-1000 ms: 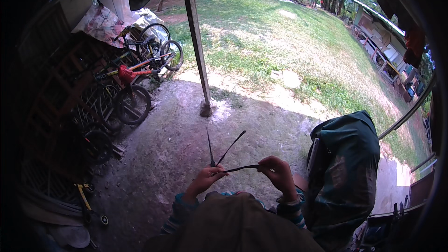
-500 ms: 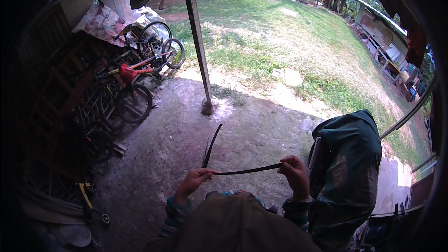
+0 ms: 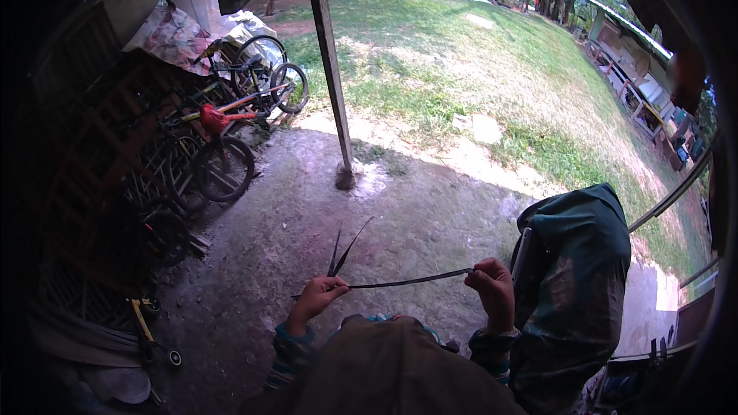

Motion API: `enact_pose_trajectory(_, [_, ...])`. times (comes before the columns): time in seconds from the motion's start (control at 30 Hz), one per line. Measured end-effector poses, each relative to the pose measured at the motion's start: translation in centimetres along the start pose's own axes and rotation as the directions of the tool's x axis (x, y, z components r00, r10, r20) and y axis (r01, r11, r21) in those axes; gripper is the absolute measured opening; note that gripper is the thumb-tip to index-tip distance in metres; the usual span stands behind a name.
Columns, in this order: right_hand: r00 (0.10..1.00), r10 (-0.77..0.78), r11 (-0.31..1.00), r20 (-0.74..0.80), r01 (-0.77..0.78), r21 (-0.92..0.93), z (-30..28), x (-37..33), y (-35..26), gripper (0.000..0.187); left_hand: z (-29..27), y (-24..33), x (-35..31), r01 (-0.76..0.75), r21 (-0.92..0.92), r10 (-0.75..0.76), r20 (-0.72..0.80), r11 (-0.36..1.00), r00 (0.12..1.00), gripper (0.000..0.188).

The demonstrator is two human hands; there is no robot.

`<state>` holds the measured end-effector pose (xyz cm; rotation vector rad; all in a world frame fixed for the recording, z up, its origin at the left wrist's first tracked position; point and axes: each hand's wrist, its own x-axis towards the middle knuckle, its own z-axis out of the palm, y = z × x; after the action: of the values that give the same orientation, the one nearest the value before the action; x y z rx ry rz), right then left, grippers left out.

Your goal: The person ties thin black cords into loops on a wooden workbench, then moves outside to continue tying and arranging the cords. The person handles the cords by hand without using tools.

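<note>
A narrow black strap (image 3: 411, 281) stretches between my two hands, sagging only slightly. My left hand (image 3: 314, 300) is closed on one end in a pinch of thumb and finger. Two thin dark tails (image 3: 350, 250) rise from that hand and spread apart; whether they belong to the same strap I cannot tell. My right hand (image 3: 493, 292) pinches the strap's other end, a little higher than the left. Both sleeves are striped, and brown cloth (image 3: 392, 369) covers the space between my forearms.
A dark green cover (image 3: 580, 261) drapes a bulky thing close to my right hand. Bicycles (image 3: 223, 169) lean at the left, with a yellow scooter (image 3: 142, 323) nearer me. A post (image 3: 330, 69) stands on the concrete floor (image 3: 292, 215); grass (image 3: 430, 46) lies beyond.
My right hand has shifted slightly right and down with the strap's end. The dark tails at my left hand have swung and now spread wider apart.
</note>
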<state>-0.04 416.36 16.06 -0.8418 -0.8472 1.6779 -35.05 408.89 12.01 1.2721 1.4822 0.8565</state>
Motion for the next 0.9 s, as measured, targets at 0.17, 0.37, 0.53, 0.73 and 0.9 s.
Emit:
enact_pose_trajectory(0.17, [1.000,0.003,0.978,0.005,-0.001,-0.209,0.5,-0.2,-0.6,0.017,-0.6,-1.4,-0.2,-0.010,0.045,0.014,-0.086,0.999,0.996,0.014])
enact_pose_trajectory(0.37, [0.999,0.024,0.853,0.028,-0.006,-0.523,1.6,-0.3,-0.4,0.013,-2.9,-0.9,-1.4,-0.205,0.023,0.202,-0.314,0.978,0.928,0.009])
enact_pose_trajectory(0.53, [0.993,0.001,0.823,0.121,0.068,-0.564,1.4,-0.1,0.8,0.011,-4.0,0.0,-2.0,-0.235,0.143,0.274,-0.412,0.961,0.869,0.011])
enact_pose_trajectory(0.73, [0.990,-0.018,0.842,0.138,0.090,-0.532,2.0,0.0,0.6,0.008,-4.1,0.5,-2.0,-0.290,0.357,0.422,-0.383,0.888,0.822,0.013])
enact_pose_trajectory(0.9, [0.996,-0.045,0.931,0.078,0.071,-0.357,2.1,-0.2,0.1,0.011,-3.2,-0.7,-1.4,-0.136,0.509,0.384,-0.422,0.850,0.821,0.014])
